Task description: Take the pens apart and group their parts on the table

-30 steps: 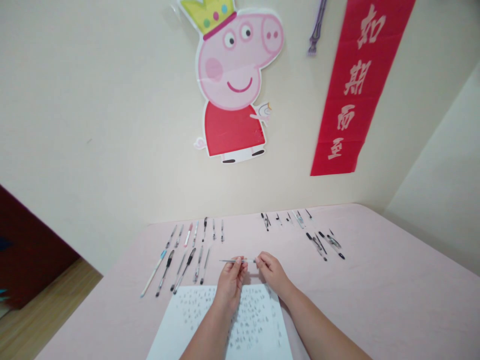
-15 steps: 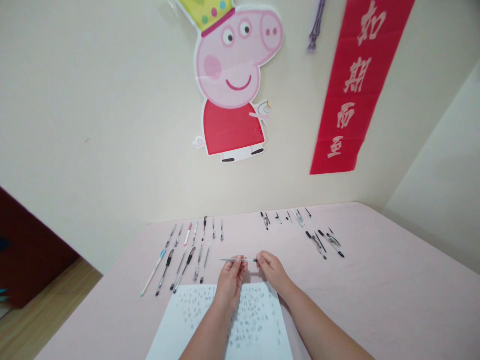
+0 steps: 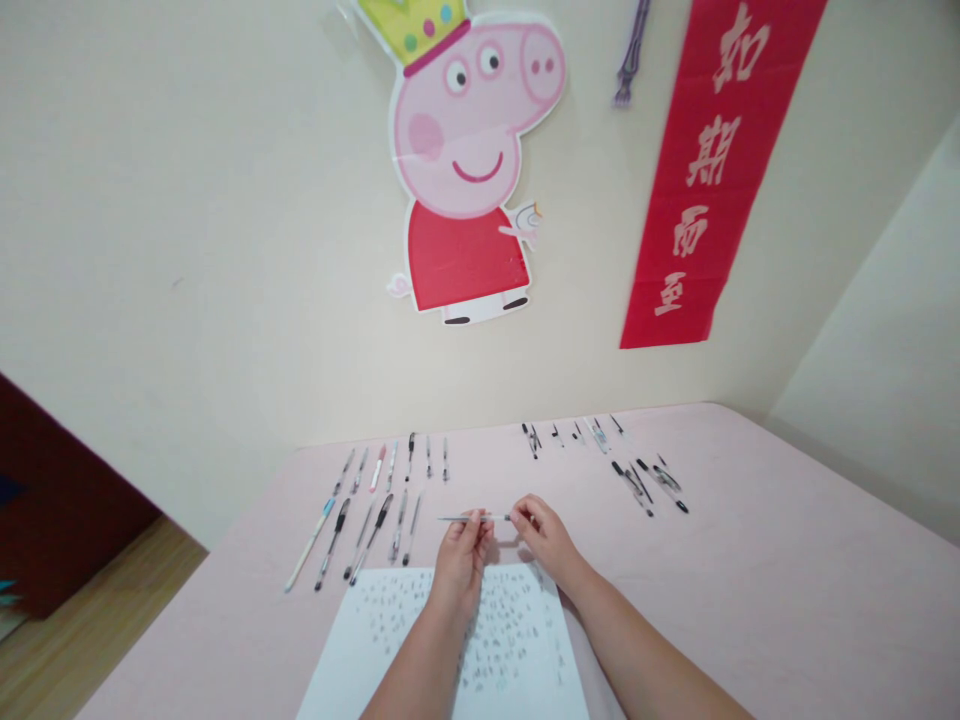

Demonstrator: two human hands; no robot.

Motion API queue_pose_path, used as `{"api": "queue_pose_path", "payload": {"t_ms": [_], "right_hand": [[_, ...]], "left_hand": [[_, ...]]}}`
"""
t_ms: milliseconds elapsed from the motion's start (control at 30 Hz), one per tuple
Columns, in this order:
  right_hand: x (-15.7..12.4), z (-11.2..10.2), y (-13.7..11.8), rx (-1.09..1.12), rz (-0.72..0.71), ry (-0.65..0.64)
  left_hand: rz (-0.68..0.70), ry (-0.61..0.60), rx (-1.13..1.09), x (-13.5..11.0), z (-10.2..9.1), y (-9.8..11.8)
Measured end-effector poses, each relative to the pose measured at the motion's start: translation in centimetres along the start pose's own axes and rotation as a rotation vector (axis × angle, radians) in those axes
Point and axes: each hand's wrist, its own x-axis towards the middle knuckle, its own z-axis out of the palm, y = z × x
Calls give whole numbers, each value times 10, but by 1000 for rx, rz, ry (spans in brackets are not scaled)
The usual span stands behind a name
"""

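Left fingers (image 3: 470, 531) hide part of a pen (image 3: 454, 519).

A hand could pass over the pink tabletop (image 3: 780, 580) outside the right hand (image 3: 546, 538), or beyond both hands between the lined-up pens (image 3: 342, 515) and the pen parts (image 3: 617, 468), while the wall (image 3: 300, 300) blocks the far side and the slim pen (image 3: 496, 518) bars the gap beside the left hand (image 3: 459, 562).

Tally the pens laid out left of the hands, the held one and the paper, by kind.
Pink-and-white pen: 1
Other laid-out pens: 12
Held pen: 1
Handwritten sheet: 1
Total: 15
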Motion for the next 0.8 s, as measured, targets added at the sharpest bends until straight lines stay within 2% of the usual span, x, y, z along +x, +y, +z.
{"api": "queue_pose_path", "payload": {"t_ms": [233, 400, 800], "right_hand": [[-1, 1, 8, -68, 31, -66], [0, 1, 3, -44, -6, -27], [0, 0, 3, -36, 19, -1]], "left_hand": [[12, -42, 29, 1, -1, -3], [9, -22, 34, 1, -1, -3], [-10, 24, -3, 1, 1, 0]]}}
